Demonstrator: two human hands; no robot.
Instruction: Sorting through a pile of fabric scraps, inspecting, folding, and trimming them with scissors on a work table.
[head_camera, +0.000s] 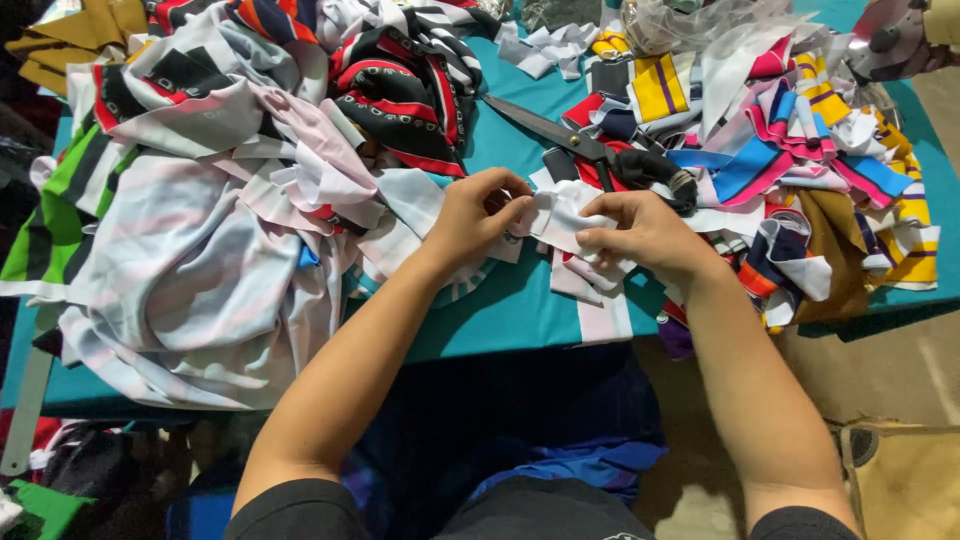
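Both hands pinch a small white fabric piece (560, 215) at the worktop's (520, 320) near edge: left hand (475, 215) and right hand (645, 232) closed on it. Keeping it taut should help; scissors (590, 150) lie just beyond.

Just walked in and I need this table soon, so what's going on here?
A person is working at a teal table heaped with fabric. Both hands hold one small white fabric piece between them: the left hand pinches its left edge, the right hand grips its right side. Black-handled scissors lie just beyond the hands. A big pile of striped cloth sits to the left, colourful scraps to the right.
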